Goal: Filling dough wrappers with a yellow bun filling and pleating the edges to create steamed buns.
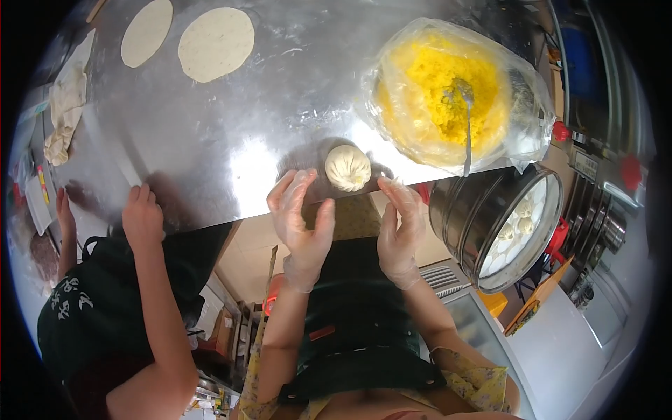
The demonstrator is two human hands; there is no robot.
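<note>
Dark apron cloth [357, 308] on the person's own front lies nearest, bodyward of the pleated bun [348, 169]. That bun sits on the metal table [301, 98], close to the near edge, its folds showing. To either side of the bun are the left hand [302, 238] and the right hand [401, 231], both in clear gloves, fingers spread and a little apart from it; neither grasps anything, so the bun is released. Narrow gaps show between the bun and the fingertips. On the bun's body side only a thin strip of table remains before the edge, with floor showing past it. Room is widest beyond the bun and to its left, where bare metal runs up to two flat dough rounds, one closer [216, 44] and one farther left [146, 33]. Rightward and beyond the bun, a clear plastic bag [530, 105] takes up that part of the table, holding yellow filling [430, 77] with a spoon [468, 133] stuck in it, the handle pointing back to the near edge. Right of the bun, past the edge, a round metal steamer [458, 217] with pale buns [525, 225] inside stands near the right hand. Well left of the bun, a co-worker's hand [143, 213] rests at the table, and a crumpled cloth [68, 112] lies farther off
</note>
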